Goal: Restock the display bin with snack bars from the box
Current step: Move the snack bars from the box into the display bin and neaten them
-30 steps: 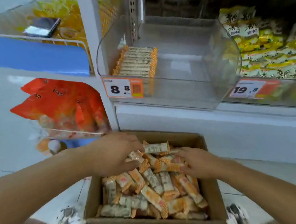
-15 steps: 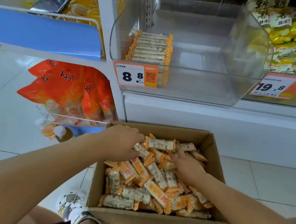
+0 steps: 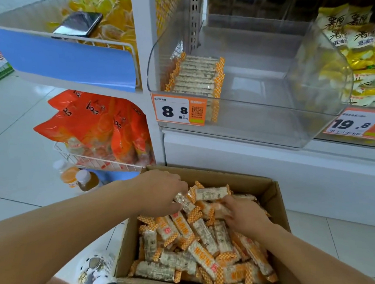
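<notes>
Your left hand (image 3: 161,191) is pinched on a snack bar (image 3: 184,202), right hand (image 3: 243,217) closed on bars in the cardboard box (image 3: 277,196); the display bin (image 3: 258,123) above is mostly bare. An overloaded grab probably spills slippery wrappers

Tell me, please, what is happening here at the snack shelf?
A person is restocking snack bars. Both hands are down in the open cardboard box on the floor, which is full of loose bars: the left hand is gathering a bar or two at the far end, the right hand is sorting through the pile beside it. The clear display bin above, marked by the 8.8 price tag, holds only one neat row of bars on its left side; the rest is bare.
</notes>
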